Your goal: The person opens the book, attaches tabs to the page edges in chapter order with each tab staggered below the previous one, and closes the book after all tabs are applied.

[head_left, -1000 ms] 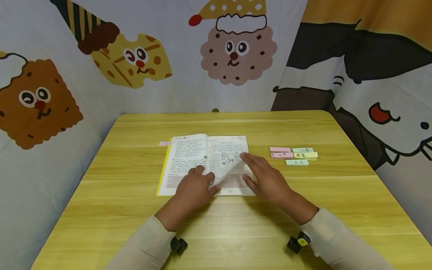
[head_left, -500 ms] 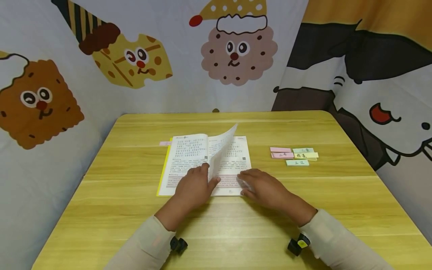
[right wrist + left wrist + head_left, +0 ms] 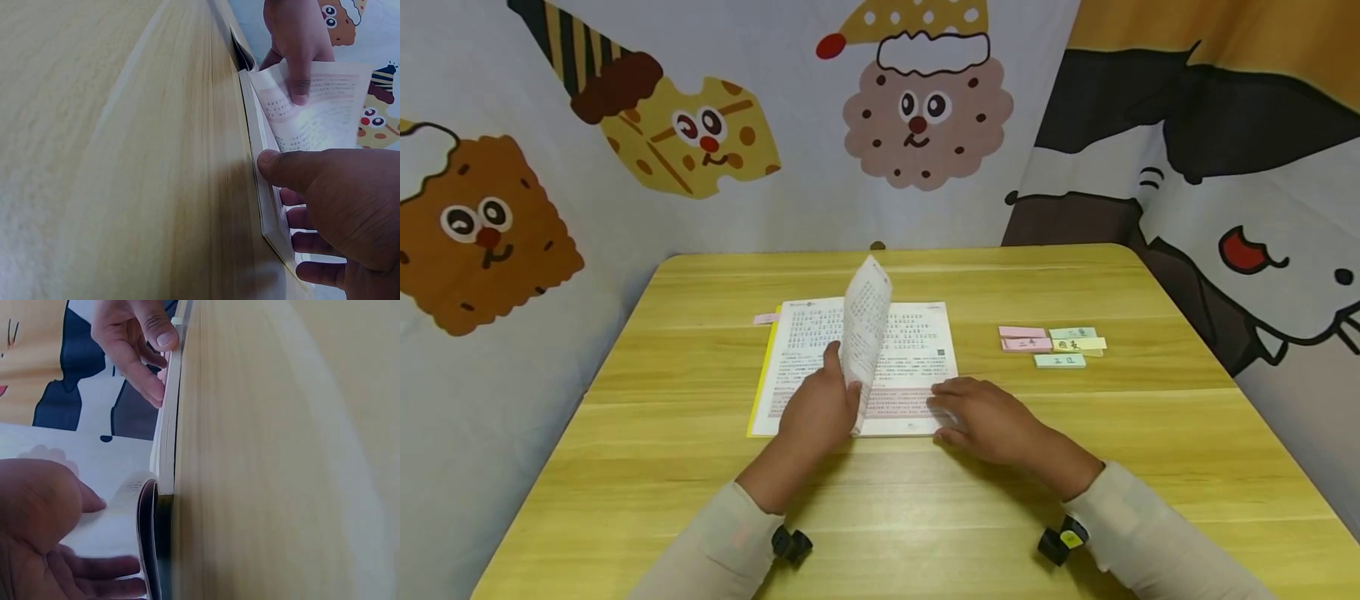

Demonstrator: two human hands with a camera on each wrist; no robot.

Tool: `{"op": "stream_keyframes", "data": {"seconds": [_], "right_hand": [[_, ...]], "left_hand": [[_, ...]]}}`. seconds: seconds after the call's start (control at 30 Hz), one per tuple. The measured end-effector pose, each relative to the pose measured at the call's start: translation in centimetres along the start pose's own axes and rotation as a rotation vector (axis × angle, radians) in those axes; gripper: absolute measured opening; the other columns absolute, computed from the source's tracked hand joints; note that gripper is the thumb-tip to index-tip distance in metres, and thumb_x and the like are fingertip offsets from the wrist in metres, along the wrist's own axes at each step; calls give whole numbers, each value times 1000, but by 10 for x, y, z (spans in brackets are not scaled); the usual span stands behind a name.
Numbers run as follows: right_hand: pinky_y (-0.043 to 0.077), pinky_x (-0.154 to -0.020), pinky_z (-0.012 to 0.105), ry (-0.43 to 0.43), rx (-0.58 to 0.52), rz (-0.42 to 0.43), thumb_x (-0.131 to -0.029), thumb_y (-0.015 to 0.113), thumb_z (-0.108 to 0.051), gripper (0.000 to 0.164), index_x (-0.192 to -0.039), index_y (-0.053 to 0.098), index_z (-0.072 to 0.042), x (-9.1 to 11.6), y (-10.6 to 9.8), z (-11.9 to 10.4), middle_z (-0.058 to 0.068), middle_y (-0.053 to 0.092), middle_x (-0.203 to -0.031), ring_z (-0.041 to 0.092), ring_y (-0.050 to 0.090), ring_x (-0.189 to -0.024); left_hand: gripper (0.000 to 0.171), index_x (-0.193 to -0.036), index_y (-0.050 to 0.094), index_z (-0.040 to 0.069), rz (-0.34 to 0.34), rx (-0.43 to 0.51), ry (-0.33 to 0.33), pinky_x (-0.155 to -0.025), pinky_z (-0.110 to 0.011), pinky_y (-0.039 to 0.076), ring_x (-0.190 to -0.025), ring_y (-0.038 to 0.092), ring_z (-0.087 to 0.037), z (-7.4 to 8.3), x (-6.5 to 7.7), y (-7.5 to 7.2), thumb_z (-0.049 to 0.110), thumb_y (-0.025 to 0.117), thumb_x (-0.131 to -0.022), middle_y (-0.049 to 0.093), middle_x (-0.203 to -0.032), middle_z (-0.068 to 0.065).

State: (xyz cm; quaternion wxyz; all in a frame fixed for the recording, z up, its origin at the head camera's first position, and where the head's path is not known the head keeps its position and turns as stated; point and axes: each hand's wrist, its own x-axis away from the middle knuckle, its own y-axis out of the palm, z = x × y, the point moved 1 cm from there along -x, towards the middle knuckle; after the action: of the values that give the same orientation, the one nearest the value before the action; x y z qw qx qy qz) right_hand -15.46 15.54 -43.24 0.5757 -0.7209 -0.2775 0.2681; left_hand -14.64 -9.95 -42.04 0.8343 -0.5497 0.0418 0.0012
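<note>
An open book [image 3: 917,337] lies on the table, with one leaf [image 3: 867,312] standing nearly upright and bowed near the spine. My left hand [image 3: 820,408] is over the left page. Its thumb presses on the right face of the leaf, as the right wrist view shows, while its other fingers [image 3: 106,567] stretch out beside the left pages. At the lower right corner of the book rests my right hand [image 3: 988,417]. Its thumb [image 3: 269,161] touches the bottom edge of the page stack, with loosely bent fingers on the page.
Several pink, green and yellow labelled slips [image 3: 1052,343] lie right of the book. A pink tab [image 3: 765,318] sticks out at its upper left. The wooden table [image 3: 625,467] meets a cartoon-printed curtain [image 3: 805,217] at the back and sides.
The leaf, first lying partly raised on the right, has lifted and swung left to stand near the spine. The right hand has let it go and moved down; the left hand has tilted leftward.
</note>
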Motion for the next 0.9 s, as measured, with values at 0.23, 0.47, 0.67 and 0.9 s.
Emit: {"op": "stream_keyframes", "data": {"seconds": [0.23, 0.47, 0.67, 0.9], "right_hand": [[37, -98, 42, 2, 1, -8, -83, 68, -42, 48, -121, 64, -13, -1, -2, -1, 5, 55, -129, 24, 47, -121], [37, -97, 43, -4, -4, -2, -83, 69, -40, 46, -120, 64, -13, -1, -2, -2, 5, 56, -129, 24, 48, -120], [38, -97, 43, -9, 4, 4, -83, 69, -40, 46, -120, 65, -13, -1, -1, -1, 5, 56, -128, 24, 48, -120], [37, -98, 43, -12, 7, 3, -83, 69, -40, 45, -119, 65, -13, -1, -1, -1, 5, 56, -128, 24, 48, -120]], "left_hand": [[88, -150, 8, 6, 129, -32, 2, -66, -46, 48, -92, 53, -39, -6, 6, 0, 16, 66, -84, 44, -118, -27], [83, -151, 12, 13, 148, -96, 19, -56, -43, 49, -117, 36, -47, -9, 7, 1, 16, 65, -87, 22, -138, -31], [76, -150, 22, 18, 187, -236, 80, -101, -54, 29, -135, 1, -49, -11, 5, -1, 7, 61, -86, 6, -149, -29], [76, -148, 30, 21, 192, -301, 133, -109, -52, 2, -137, -11, -44, -7, 4, -4, -6, 60, -84, 0, -152, -24]]}}
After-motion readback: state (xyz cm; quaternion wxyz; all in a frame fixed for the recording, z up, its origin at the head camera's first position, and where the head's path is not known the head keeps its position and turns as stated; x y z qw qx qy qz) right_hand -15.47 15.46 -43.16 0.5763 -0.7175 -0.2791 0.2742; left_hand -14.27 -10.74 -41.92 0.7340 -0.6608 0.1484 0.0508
